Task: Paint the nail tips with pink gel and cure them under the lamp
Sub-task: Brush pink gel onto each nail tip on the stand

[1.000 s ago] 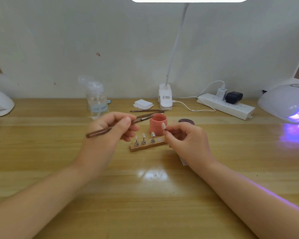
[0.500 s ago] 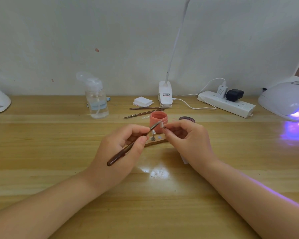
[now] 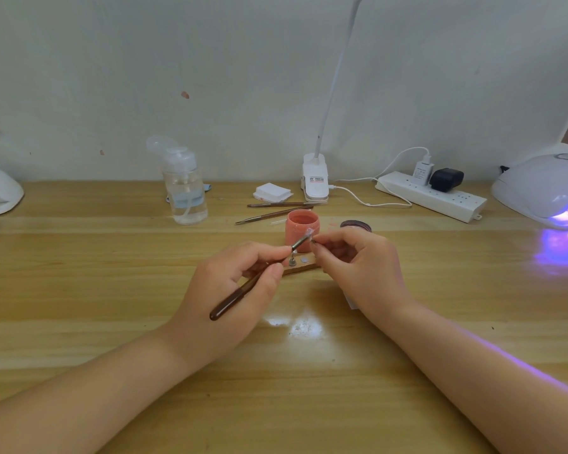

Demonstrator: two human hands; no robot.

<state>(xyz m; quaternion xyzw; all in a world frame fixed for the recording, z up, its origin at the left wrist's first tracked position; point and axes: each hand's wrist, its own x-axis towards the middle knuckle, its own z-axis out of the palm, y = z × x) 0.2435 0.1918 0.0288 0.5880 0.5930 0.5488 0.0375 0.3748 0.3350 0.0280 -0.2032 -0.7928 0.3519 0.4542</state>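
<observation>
My left hand (image 3: 240, 283) pinches one brush (image 3: 243, 290); my right hand (image 3: 351, 260) pinches one nail tip (image 3: 310, 235), bristles touching it, in front of one open pink gel jar (image 3: 302, 229). My hands hide most of the wooden stand (image 3: 300, 265). Two spare brushes (image 3: 273, 213) lie behind; one lit curing lamp (image 3: 545, 191) sits far right.

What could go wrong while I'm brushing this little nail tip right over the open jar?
The left hand works the brown-handled brush beside the open pink gel jar; a slip might knock it over. The right hand only pinches the clear nail tip, so it could slip and smear gel on the wooden desk.
</observation>
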